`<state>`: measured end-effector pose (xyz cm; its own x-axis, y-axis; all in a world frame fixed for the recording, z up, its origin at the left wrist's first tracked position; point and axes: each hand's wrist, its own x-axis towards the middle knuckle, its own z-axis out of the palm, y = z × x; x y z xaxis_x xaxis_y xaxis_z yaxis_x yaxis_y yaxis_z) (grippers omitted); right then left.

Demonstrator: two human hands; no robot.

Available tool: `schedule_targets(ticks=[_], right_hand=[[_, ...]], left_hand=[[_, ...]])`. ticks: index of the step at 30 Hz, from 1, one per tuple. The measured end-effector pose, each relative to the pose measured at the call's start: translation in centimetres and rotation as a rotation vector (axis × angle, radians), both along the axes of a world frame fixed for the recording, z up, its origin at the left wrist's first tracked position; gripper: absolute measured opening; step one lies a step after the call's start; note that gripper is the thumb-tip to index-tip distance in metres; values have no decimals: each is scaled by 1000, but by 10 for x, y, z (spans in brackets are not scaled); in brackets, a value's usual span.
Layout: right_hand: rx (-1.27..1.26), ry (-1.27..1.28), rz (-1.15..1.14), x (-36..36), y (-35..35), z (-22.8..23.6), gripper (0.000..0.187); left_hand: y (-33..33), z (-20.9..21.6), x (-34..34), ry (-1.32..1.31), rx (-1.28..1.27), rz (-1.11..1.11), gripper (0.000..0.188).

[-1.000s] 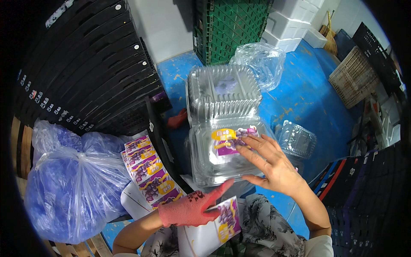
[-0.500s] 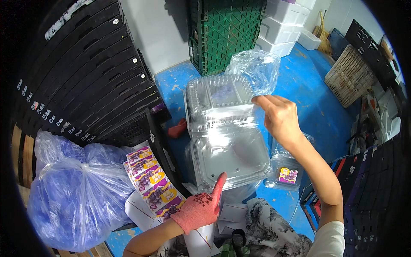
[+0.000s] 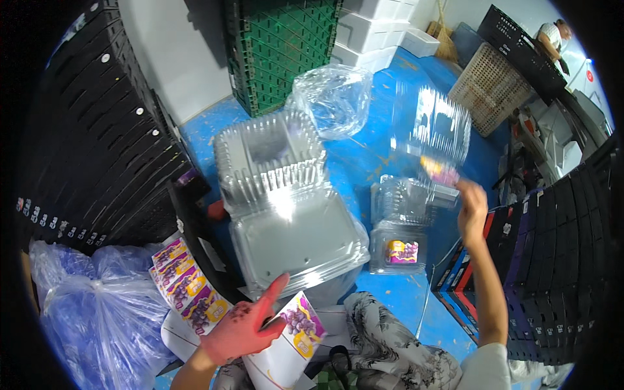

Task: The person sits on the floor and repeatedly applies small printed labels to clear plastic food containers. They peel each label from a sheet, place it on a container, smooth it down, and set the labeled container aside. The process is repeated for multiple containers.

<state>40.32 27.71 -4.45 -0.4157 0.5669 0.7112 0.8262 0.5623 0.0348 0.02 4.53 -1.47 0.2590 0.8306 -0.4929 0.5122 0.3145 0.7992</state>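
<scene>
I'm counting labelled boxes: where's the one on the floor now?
In the head view, the labelled container is on the blue floor, right of centre, between the large clear container and the right hand.

This is a packing room, with black crates (image 3: pixel 84 143), foam boxes (image 3: pixel 367 32) and clear containers (image 3: pixel 296 237).

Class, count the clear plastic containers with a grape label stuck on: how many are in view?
2: one container lying open on the blue floor, and a motion-blurred one in the right hand. Others may be hidden.
</scene>
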Motion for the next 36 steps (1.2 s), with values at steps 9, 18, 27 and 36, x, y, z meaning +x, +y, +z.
schedule_targets(ticks=[9,18,27,36], right_hand=[[-852,-539,-235,73,-87,-167,73],[-1054,218,-423,43,41,-231,71],[-780,792,144,-114,3,-77,20],[-757,262,756,-212,-134,52,29]], left_hand=[[-23,0,6,-374,391,371,72],[-12,-9,23,-470,377,484,80],[-19,-15,28,-629,386,542,80],[-25,-7,34,-561,407,444,74]])
